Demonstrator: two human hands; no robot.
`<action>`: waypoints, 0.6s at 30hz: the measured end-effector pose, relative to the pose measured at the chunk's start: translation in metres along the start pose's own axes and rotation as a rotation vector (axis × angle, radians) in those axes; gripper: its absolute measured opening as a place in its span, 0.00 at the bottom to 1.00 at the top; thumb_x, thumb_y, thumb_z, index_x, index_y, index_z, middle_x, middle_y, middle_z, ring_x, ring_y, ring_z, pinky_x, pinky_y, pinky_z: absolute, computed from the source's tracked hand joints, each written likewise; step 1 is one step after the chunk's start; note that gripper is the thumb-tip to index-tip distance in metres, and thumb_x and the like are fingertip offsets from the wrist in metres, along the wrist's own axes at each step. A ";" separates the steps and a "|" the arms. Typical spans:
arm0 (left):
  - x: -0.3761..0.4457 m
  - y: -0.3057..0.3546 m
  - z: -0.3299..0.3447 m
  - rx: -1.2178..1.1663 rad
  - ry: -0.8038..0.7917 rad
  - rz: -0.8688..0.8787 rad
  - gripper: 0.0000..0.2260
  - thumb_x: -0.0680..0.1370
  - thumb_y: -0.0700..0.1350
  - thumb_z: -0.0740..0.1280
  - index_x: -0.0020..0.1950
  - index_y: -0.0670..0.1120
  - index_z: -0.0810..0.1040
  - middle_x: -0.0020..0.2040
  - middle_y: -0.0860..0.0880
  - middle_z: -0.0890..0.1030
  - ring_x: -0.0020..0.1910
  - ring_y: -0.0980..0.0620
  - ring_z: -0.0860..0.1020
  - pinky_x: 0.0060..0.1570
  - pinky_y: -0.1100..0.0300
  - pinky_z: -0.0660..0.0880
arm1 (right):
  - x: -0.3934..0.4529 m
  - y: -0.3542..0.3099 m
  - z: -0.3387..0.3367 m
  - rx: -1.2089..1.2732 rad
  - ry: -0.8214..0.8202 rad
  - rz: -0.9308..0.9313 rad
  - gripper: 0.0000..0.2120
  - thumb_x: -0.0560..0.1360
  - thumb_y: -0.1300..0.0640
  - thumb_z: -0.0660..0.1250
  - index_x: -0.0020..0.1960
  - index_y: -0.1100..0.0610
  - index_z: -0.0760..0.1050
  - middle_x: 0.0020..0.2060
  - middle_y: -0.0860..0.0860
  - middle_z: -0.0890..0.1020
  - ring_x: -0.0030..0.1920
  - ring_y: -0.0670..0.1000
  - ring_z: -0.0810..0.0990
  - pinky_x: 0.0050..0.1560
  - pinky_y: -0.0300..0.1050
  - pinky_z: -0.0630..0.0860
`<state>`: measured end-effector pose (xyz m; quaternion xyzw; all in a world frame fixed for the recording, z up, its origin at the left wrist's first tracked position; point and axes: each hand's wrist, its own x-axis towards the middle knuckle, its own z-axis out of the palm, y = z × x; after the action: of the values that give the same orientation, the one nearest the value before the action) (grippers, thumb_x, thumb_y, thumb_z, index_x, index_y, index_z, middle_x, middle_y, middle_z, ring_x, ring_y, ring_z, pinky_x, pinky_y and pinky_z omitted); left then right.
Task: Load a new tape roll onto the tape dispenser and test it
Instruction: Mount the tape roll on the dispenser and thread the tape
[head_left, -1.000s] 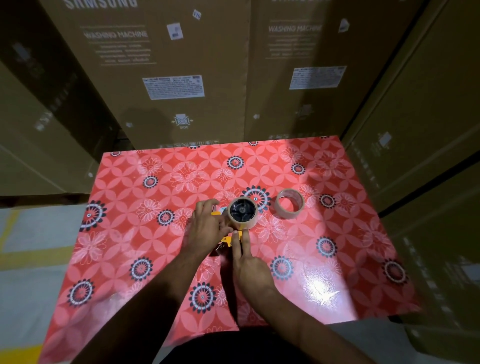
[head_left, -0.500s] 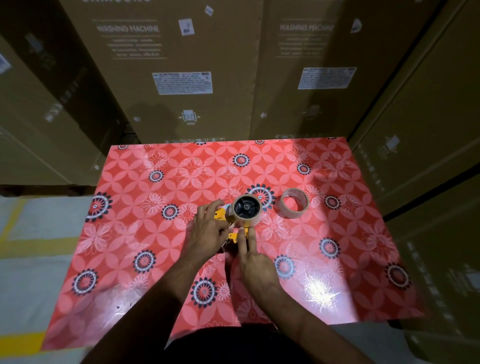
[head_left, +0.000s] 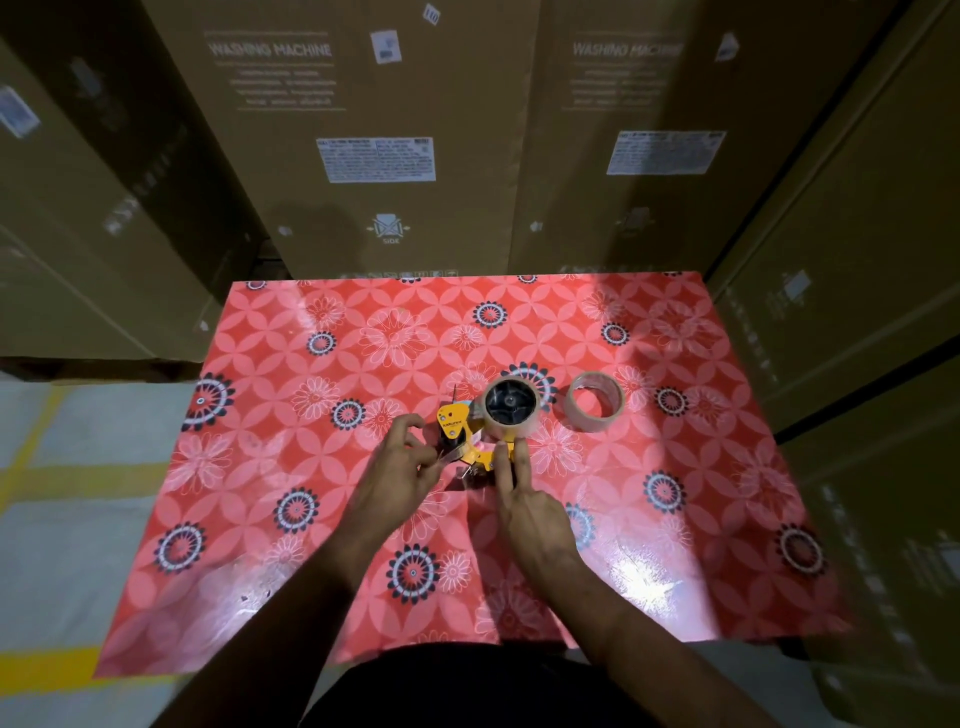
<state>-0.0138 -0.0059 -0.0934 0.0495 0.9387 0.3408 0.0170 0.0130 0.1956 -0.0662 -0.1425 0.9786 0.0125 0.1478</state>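
A yellow tape dispenser (head_left: 457, 428) lies on its side on the red floral table (head_left: 291, 457), with a clear tape roll (head_left: 510, 408) mounted on its black hub. My left hand (head_left: 400, 470) pinches a strip of clear tape at the dispenser's front, by the roller. My right hand (head_left: 524, 499) presses two straight fingers on the yellow frame just below the roll. A second, thinner tape roll (head_left: 595, 401) lies flat on the table to the right of the dispenser, untouched.
Tall cardboard washing machine boxes (head_left: 374, 130) stand against the table's far edge and along the right side (head_left: 857, 312). Grey floor with yellow lines (head_left: 62, 478) shows to the left. My dark clothing (head_left: 457, 686) is at the table's near edge.
My left hand has drawn back from the dispenser's head, uncovering the yellow front plate, and now pinches the tape end. My right fingers stay on the frame.
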 end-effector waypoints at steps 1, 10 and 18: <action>0.002 -0.003 0.000 -0.025 -0.006 -0.033 0.16 0.76 0.47 0.74 0.31 0.55 0.72 0.68 0.56 0.64 0.56 0.57 0.73 0.56 0.49 0.79 | 0.001 0.000 0.001 -0.001 -0.010 0.002 0.41 0.75 0.72 0.56 0.80 0.62 0.35 0.78 0.64 0.34 0.36 0.55 0.84 0.28 0.46 0.75; -0.015 -0.030 -0.011 0.029 -0.012 -0.140 0.14 0.70 0.61 0.75 0.28 0.58 0.79 0.75 0.65 0.60 0.71 0.55 0.59 0.63 0.46 0.56 | 0.004 0.010 0.017 -0.040 0.016 0.041 0.46 0.72 0.73 0.61 0.80 0.60 0.37 0.75 0.62 0.31 0.23 0.54 0.69 0.19 0.41 0.52; -0.041 -0.053 -0.039 0.122 0.049 -0.141 0.16 0.71 0.62 0.74 0.28 0.56 0.77 0.76 0.59 0.61 0.70 0.51 0.61 0.58 0.49 0.58 | 0.008 0.018 0.034 -0.034 0.090 0.036 0.44 0.69 0.70 0.66 0.80 0.61 0.48 0.80 0.64 0.49 0.21 0.55 0.78 0.20 0.39 0.54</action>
<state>0.0199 -0.0753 -0.0979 -0.0239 0.9590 0.2822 0.0150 0.0100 0.2131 -0.1015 -0.1276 0.9864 0.0251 0.1009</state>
